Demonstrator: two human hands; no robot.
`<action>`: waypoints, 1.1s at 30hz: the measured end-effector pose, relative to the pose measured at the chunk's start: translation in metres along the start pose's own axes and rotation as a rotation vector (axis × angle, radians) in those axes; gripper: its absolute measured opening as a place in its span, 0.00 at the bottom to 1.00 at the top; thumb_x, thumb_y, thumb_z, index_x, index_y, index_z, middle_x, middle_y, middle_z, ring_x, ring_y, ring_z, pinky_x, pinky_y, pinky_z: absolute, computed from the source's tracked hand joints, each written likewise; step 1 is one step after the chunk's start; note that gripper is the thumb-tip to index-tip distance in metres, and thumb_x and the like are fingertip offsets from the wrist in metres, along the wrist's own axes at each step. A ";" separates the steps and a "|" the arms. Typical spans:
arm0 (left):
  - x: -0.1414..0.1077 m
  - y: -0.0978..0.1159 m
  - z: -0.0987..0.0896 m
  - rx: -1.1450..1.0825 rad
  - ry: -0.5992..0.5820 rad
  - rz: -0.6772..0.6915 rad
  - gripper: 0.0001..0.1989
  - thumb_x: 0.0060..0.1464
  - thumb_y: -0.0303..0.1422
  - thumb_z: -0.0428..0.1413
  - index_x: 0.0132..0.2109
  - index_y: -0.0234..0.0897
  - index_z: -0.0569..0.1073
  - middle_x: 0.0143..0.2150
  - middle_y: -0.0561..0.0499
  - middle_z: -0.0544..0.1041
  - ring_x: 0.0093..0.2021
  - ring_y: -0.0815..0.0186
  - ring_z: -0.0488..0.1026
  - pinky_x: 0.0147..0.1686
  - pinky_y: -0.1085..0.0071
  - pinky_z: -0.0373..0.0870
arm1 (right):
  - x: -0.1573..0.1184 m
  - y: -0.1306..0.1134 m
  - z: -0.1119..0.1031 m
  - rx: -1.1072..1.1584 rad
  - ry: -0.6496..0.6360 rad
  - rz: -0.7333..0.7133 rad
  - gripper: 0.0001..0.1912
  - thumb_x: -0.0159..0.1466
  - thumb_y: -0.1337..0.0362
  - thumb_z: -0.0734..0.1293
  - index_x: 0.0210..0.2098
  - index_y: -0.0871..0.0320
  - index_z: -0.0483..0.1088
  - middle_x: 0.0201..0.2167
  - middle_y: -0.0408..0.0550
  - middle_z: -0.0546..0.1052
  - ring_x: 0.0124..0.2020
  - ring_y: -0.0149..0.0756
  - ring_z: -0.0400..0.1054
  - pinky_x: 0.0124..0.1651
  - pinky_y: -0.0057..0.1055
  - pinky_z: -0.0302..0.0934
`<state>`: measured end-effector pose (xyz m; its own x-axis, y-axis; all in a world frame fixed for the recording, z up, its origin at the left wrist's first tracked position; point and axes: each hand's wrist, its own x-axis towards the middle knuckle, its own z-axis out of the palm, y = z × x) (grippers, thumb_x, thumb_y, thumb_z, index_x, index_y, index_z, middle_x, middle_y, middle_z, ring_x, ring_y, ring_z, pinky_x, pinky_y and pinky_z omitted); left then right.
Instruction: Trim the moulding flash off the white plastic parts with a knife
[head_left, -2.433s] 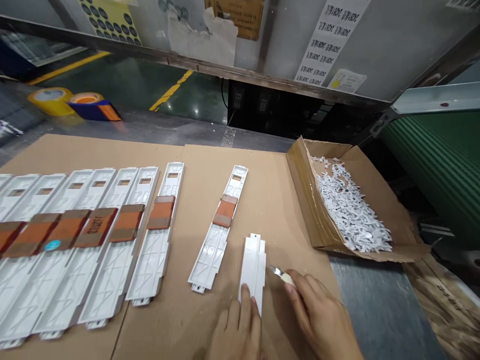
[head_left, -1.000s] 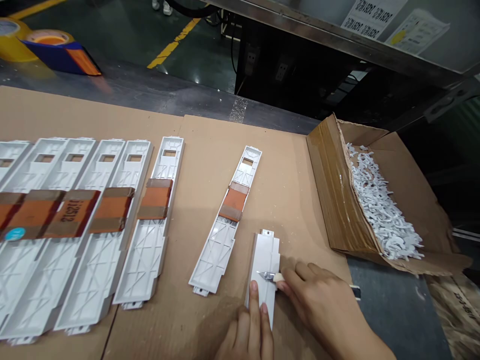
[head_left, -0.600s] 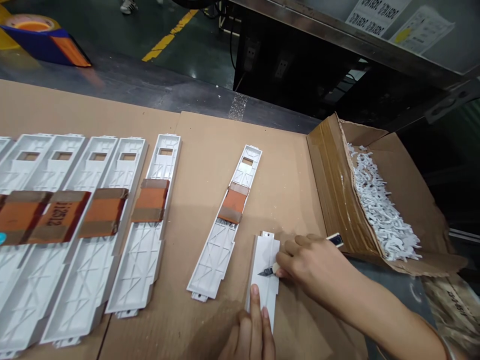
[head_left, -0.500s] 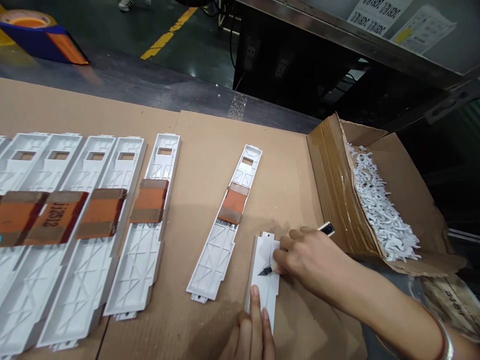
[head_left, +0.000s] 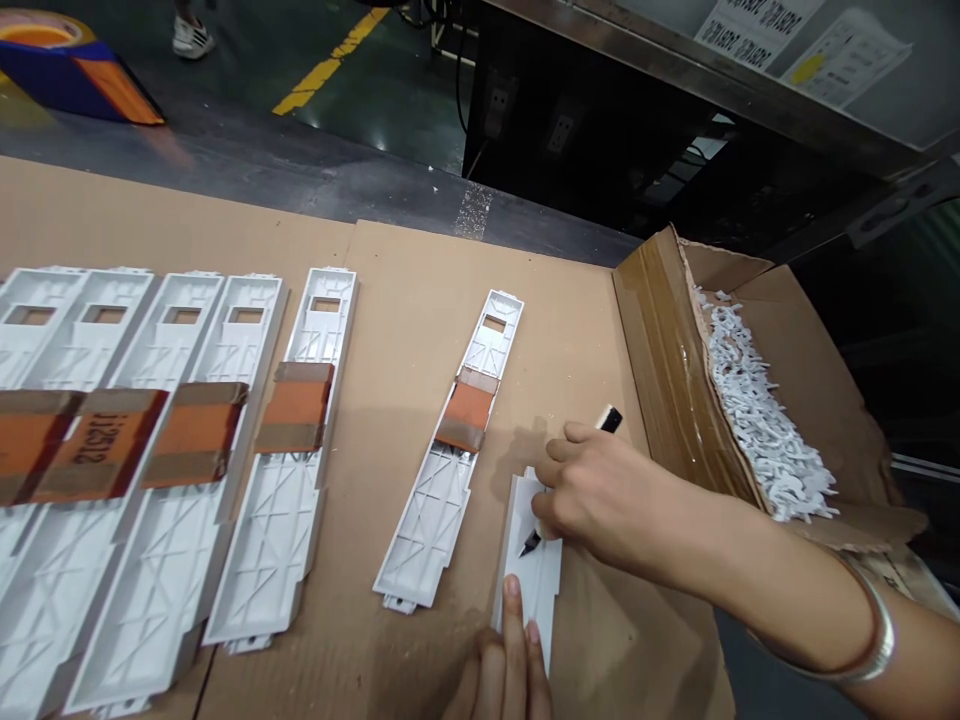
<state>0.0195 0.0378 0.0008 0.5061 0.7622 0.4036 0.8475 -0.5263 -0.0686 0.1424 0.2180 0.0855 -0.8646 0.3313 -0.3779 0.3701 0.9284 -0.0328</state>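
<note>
My right hand [head_left: 592, 490] is closed around a utility knife [head_left: 610, 420] with a pale handle and black rear end. Its dark pointed blade touches or hovers just over a narrow white plastic panel [head_left: 523, 510]; which of the two I cannot tell. From the near edge, my left hand [head_left: 510, 660] lays its stretched fingers on the lower part of that panel, with the others bent. Left of it lies a ribbed white plastic strip [head_left: 427, 520], open side up, crossed by an orange block [head_left: 469, 412] with brown tape.
Several similar strips [head_left: 262, 560] with orange blocks lie in a row at left on the cardboard sheet [head_left: 397, 270]. A cardboard box [head_left: 649, 340] of small white plastic pieces [head_left: 765, 420] stands at right. A tape roll in a blue-orange holder [head_left: 82, 75] sits at far left.
My right hand has tilted the knife more upright, its rear end swinging left and up. The blade stays over the same panel. The view has shifted slightly, and my left hand keeps its place.
</note>
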 end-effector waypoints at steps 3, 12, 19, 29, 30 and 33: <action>0.002 -0.002 -0.002 -0.008 -0.011 0.013 0.07 0.50 0.19 0.52 0.37 0.29 0.71 0.40 0.35 0.77 0.24 0.66 0.74 0.22 0.73 0.65 | -0.018 0.000 0.003 0.102 0.072 0.117 0.10 0.59 0.64 0.68 0.22 0.54 0.68 0.21 0.41 0.70 0.26 0.33 0.61 0.32 0.33 0.47; -0.003 0.003 -0.001 -0.055 -0.031 -0.015 0.09 0.47 0.22 0.54 0.38 0.27 0.72 0.41 0.31 0.77 0.26 0.62 0.74 0.20 0.71 0.62 | -0.054 -0.049 0.042 0.346 0.302 0.552 0.21 0.70 0.56 0.51 0.28 0.56 0.67 0.25 0.44 0.70 0.25 0.32 0.65 0.28 0.28 0.55; -0.015 0.007 0.000 -0.134 -0.119 -0.059 0.16 0.45 0.27 0.53 0.44 0.27 0.72 0.45 0.33 0.76 0.32 0.59 0.74 0.22 0.70 0.65 | -0.043 -0.094 0.067 0.754 0.496 0.628 0.16 0.64 0.68 0.57 0.50 0.55 0.67 0.35 0.47 0.76 0.34 0.34 0.71 0.35 0.28 0.64; -0.021 0.009 0.001 -0.243 -0.161 -0.120 0.23 0.45 0.41 0.60 0.46 0.30 0.72 0.47 0.35 0.76 0.34 0.59 0.74 0.23 0.70 0.68 | -0.039 -0.111 0.085 0.729 0.655 0.557 0.13 0.64 0.69 0.57 0.40 0.58 0.73 0.24 0.45 0.73 0.26 0.32 0.67 0.29 0.26 0.61; -0.021 0.009 0.000 -0.246 -0.166 -0.119 0.25 0.44 0.41 0.61 0.46 0.29 0.72 0.47 0.34 0.75 0.33 0.59 0.74 0.23 0.70 0.67 | -0.039 -0.112 0.086 0.710 0.677 0.556 0.13 0.64 0.70 0.57 0.41 0.59 0.72 0.24 0.45 0.73 0.25 0.32 0.67 0.28 0.26 0.61; -0.021 0.010 -0.001 -0.277 -0.206 -0.125 0.27 0.38 0.40 0.65 0.45 0.31 0.72 0.48 0.35 0.75 0.33 0.59 0.74 0.24 0.70 0.69 | -0.037 -0.111 0.088 0.639 0.684 0.525 0.18 0.63 0.72 0.57 0.51 0.61 0.68 0.23 0.45 0.72 0.25 0.33 0.66 0.27 0.28 0.60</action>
<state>0.0167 0.0159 -0.0075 0.4468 0.8723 0.1987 0.8437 -0.4847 0.2307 0.1631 0.0875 0.0221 -0.4792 0.8712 0.1064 0.6885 0.4483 -0.5701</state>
